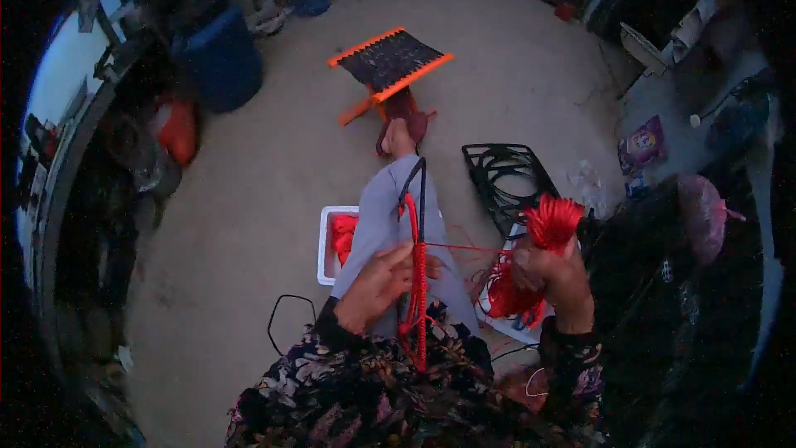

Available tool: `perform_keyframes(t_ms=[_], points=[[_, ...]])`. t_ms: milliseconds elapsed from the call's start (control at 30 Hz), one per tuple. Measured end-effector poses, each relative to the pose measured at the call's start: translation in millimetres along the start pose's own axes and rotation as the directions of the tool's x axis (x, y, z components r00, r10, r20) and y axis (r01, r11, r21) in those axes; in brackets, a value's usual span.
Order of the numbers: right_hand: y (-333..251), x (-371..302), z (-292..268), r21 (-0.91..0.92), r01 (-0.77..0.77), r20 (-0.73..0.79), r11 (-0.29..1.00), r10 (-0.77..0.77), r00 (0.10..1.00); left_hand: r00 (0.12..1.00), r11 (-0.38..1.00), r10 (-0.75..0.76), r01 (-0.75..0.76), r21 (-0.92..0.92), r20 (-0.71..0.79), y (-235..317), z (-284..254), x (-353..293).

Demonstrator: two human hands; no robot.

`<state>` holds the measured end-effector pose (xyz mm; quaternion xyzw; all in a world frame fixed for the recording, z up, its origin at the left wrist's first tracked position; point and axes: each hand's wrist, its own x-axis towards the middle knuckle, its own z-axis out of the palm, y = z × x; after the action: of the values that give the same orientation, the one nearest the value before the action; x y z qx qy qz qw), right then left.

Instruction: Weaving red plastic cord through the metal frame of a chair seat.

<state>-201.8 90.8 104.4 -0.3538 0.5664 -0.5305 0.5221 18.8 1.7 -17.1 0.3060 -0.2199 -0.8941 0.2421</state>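
My left hand (377, 286) is closed around a narrow black frame (424, 187) standing over my lap. Red cord (420, 303) is wound tightly along the frame's near side, and its top is bare. To the right, my right hand (539, 270) grips a thick looped bundle of red cord (554, 220), which fans out above the fingers and hangs below. A single taut strand (468, 248) runs between the frame and the right hand.
A white foam box (323, 261) with red material sits left of my legs. A white tray (518, 332) with red cord lies beneath my right hand, near a black openwork panel (506, 178). Ahead stands an orange-framed folding stool (391, 62); a blue bin (217, 62) is far left.
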Motion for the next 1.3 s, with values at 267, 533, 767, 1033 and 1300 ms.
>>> perform_keyframes(t_ms=[267, 533, 767, 1033, 1300], points=[[-12.6, 23.3, 9.4, -0.107, 0.194, 0.055, 0.975, -0.189, 0.981, 0.769, 0.541, 0.628, -0.543, 0.642, 0.120, 34.7, 21.4, 1.3], [-11.3, 42.5, -8.4, -0.289, 0.155, 0.015, 0.945, -0.158, 0.987, 0.930, 0.702, 0.318, -0.363, 0.613, 0.186, 40.5, 47.9, 3.8], [-26.1, 58.8, -22.8, -0.248, 0.411, -0.276, 0.877, -0.471, 0.838, 0.800, 0.476, 0.572, -0.502, 0.722, 0.179, 64.1, 40.7, 1.6], [-44.2, 126.1, 46.7, -0.693, 0.684, 0.624, -0.226, -0.662, 0.414, 0.656, 0.304, 0.711, -0.612, 0.730, 0.253, 143.2, 86.7, -25.8], [-12.8, 150.6, 78.6, -0.548, 0.773, 0.777, -0.320, -0.536, 0.330, 0.916, 0.263, 0.342, -0.310, 0.914, 0.212, 160.1, 83.4, -27.1]])
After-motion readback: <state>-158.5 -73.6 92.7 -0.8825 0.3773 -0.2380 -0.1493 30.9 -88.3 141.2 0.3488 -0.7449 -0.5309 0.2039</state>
